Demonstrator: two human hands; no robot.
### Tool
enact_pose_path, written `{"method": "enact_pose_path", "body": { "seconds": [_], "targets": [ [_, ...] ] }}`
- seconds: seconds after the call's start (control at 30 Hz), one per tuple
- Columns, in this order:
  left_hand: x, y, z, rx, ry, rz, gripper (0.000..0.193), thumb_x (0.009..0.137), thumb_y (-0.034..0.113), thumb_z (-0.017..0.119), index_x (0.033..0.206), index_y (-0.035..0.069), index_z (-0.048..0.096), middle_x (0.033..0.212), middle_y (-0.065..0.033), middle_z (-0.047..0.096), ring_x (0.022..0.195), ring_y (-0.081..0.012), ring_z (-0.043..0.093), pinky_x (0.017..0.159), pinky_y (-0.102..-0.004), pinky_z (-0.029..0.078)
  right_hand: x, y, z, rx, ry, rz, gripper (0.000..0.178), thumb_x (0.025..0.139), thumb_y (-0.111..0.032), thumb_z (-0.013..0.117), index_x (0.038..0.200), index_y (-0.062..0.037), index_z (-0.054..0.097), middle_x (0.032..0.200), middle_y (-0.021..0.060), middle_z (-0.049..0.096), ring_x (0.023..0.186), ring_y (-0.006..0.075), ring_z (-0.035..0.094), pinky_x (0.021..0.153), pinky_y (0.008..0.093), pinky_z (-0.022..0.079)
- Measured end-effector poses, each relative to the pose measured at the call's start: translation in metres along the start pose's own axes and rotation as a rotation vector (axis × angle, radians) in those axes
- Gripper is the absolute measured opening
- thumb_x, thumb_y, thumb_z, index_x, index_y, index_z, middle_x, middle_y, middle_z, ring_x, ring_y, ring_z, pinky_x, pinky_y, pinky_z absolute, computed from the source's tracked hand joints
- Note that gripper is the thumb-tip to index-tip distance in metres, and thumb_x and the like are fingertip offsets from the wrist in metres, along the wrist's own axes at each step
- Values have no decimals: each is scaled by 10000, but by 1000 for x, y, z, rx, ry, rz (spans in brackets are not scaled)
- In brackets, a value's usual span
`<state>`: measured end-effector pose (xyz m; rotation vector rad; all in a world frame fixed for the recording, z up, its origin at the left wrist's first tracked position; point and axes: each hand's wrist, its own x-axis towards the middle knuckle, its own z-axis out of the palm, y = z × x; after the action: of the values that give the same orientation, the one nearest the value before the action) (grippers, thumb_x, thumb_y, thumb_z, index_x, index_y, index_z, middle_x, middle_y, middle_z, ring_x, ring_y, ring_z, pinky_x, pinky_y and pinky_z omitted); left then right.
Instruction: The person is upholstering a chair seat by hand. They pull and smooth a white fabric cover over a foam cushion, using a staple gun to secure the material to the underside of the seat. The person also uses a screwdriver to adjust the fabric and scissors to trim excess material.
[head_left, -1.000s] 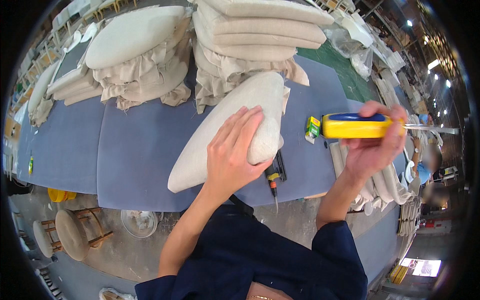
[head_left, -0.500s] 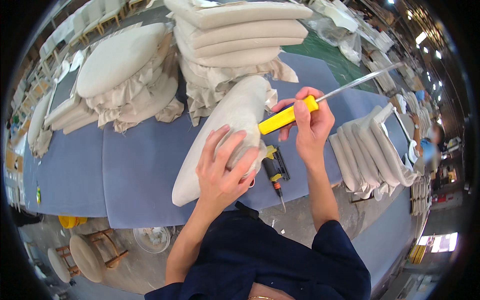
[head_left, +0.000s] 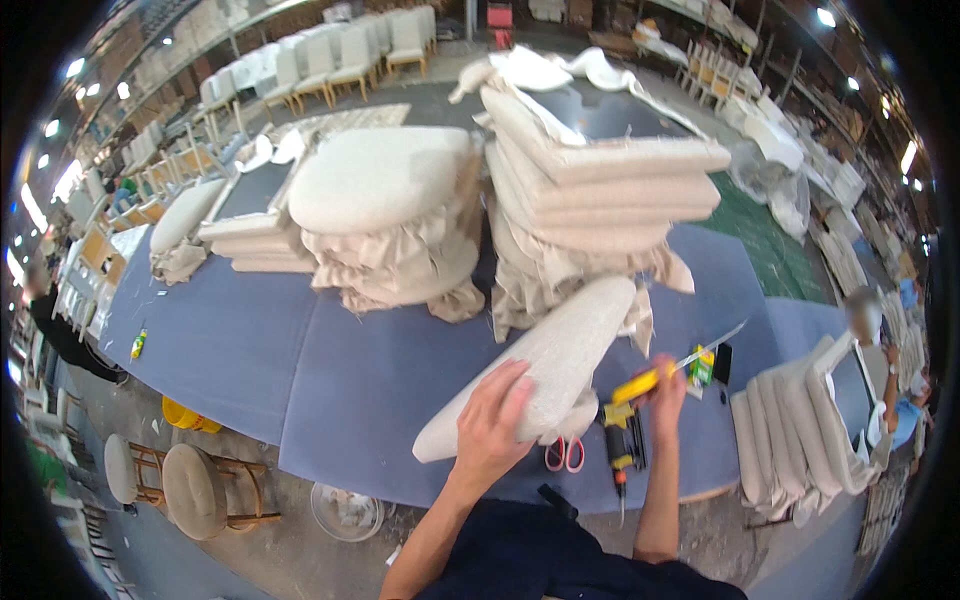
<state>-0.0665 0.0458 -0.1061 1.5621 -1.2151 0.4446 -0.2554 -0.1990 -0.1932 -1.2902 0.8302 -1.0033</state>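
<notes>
A beige fabric-covered seat cushion [head_left: 570, 345] stands tilted on its edge on the blue-grey table. My left hand [head_left: 490, 420] grips its near side, fingers curled over the fabric. My right hand [head_left: 664, 400] is closed around the yellow handle of a long screwdriver [head_left: 640, 384], its thin metal shaft pointing up to the right, apart from the cushion. Below that hand lies a black and yellow staple gun [head_left: 618, 448] with an air hose. Red-handled scissors [head_left: 566, 455] lie beside the cushion's lower end, partly hidden. Loose fabric bunches on the cushion's right side.
Stacked cushions [head_left: 610, 185] rise behind, with another pile [head_left: 385, 185] to their left. More cushions [head_left: 795, 430] stand at the right. A small green and yellow container [head_left: 702, 366] sits near the screwdriver. Stools [head_left: 195, 490] and a clear tub [head_left: 347, 512] are on the floor.
The view has shifted, showing more of the room. My right hand has drawn the screwdriver away from the cushion. My left hand now rests farther from the bunched fabric, still on the cushion.
</notes>
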Motion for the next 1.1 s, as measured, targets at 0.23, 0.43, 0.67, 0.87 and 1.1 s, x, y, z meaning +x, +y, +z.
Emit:
{"method": "enact_pose_path", "body": {
  "seconds": [0.23, 0.43, 0.67, 0.87, 1.1],
  "targets": [
    [-15, -18, -48, -161, -1, -378, 677, 603, 40, 855, 1239, 45, 622, 1196, -146, 698, 1086, -333, 694, 917, -384, 552, -97, 158, -44, -980, -227, 25, 313, 839, -206, 708, 1098, -29, 706, 866, 247, 700, 873, 416, 697, 770, 500, 540],
    [-24, -14, -104, -124, -78, -399, 678, 654, 51, 833, 1297, 55, 617, 1133, -141, 729, 1022, -312, 723, 890, -355, 550, -65, 180, -39, -1262, -245, -57, 554, 817, -185, 713, 1344, -68, 590, 982, 254, 695, 942, 437, 678, 840, 530, 536],
    [42, 6, -154, -116, -174, -319, 842, 627, 0, 788, 1424, 93, 531, 1334, -157, 617, 1167, -363, 636, 953, -376, 523, -61, 288, -75, -1242, -452, -233, 620, 763, -231, 767, 1314, -56, 543, 1075, 279, 662, 1005, 488, 633, 857, 522, 525],
    [42, 8, -171, 133, -292, -88, 638, 629, 42, 700, 1264, 95, 652, 1517, -209, 425, 1323, -428, 485, 1000, -446, 484, -108, 250, -9, -1275, -313, -13, 654, 810, -278, 756, 1346, -50, 458, 939, 268, 691, 922, 484, 657, 776, 569, 518],
    [30, -42, -145, 137, 16, -105, 249, 780, -22, 675, 1000, 53, 583, 1412, -255, 550, 1209, -449, 590, 982, -445, 496, -86, 274, -55, -1332, -187, -333, 260, 906, -225, 634, 1137, -114, 597, 905, 224, 690, 833, 408, 685, 716, 533, 534]
  ]
}}
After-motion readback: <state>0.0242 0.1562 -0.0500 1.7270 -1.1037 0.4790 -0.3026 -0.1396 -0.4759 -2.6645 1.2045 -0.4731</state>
